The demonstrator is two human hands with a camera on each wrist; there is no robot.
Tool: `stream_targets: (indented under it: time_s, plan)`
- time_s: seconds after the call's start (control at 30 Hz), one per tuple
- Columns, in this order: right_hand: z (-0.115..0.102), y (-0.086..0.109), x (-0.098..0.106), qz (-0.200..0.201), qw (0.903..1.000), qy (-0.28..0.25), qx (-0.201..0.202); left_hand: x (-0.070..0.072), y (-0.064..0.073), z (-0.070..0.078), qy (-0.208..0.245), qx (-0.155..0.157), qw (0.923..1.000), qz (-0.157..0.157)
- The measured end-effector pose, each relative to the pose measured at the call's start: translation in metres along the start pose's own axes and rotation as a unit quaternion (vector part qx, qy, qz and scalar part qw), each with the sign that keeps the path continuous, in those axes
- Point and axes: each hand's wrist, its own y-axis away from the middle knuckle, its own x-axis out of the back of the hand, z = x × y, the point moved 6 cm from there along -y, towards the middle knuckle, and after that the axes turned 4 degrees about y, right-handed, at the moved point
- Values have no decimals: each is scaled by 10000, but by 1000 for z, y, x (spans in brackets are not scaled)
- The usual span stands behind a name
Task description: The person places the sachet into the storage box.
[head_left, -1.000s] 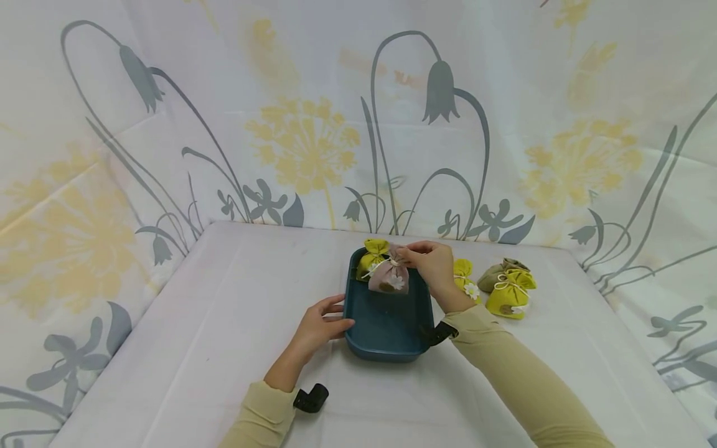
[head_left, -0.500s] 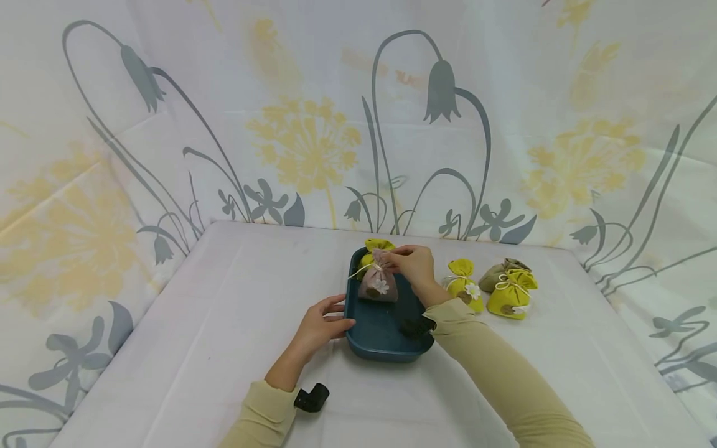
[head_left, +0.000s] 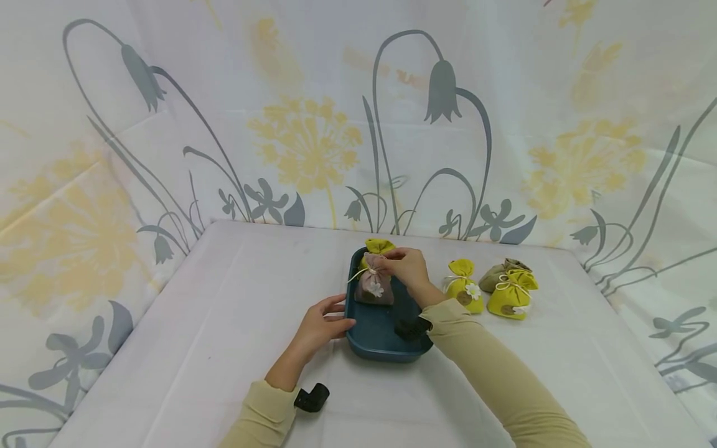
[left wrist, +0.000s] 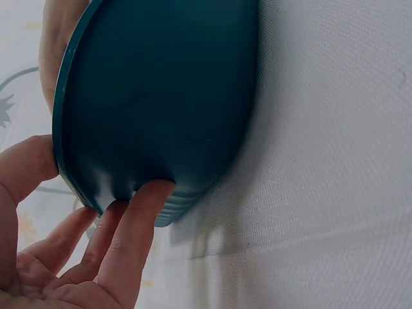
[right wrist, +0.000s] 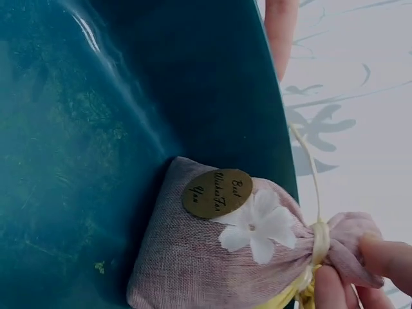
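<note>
A dark teal plastic tray (head_left: pixel 378 333) with raised sides stands on the white cloth. My left hand (head_left: pixel 316 326) holds its left wall, thumb over the rim and fingers against the outside, as the left wrist view shows. In the tray's far left part is a pinkish-mauve drawstring pouch (right wrist: pixel 206 257) with a white flower and an oval "Best Wishes For You" tag. My right hand (head_left: pixel 407 270) pinches that pouch by its gathered neck. Behind it, a yellow-green pouch (head_left: pixel 379 246) is partly hidden in the tray's far left corner.
Right of the tray stand a yellow pouch with a white flower (head_left: pixel 463 287), another yellow pouch (head_left: pixel 511 300) and an olive-brown pouch (head_left: pixel 492 277) partly behind it. A flower-printed cloth backdrop (head_left: pixel 313 143) rises at the table's far edge.
My right hand has moved left and slightly toward me with the mauve pouch, lowering it in the tray in front of the yellow-green pouch. My left hand has stayed on the tray's wall.
</note>
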Motion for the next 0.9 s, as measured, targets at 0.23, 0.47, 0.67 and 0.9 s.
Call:
stream_targets:
  time_s: [0.23, 0.47, 0.67, 0.9]
  plan:
    - [-4, 10, 9, -18, 9982, 546, 262, 0, 0, 0, -13, -56, 10000, -41]
    - [-5, 21, 16, -39, 9971, 658, 373, 1, 1, -1, -67, -92, 9999, -51]
    - [-3, 31, 21, -92, 9964, 665, 526, 0, 3, -1, -58, -84, 9999, -53]
    - [-4, 46, 26, -138, 9955, 633, 690, 0, 3, 1, -6, -83, 10000, -39]
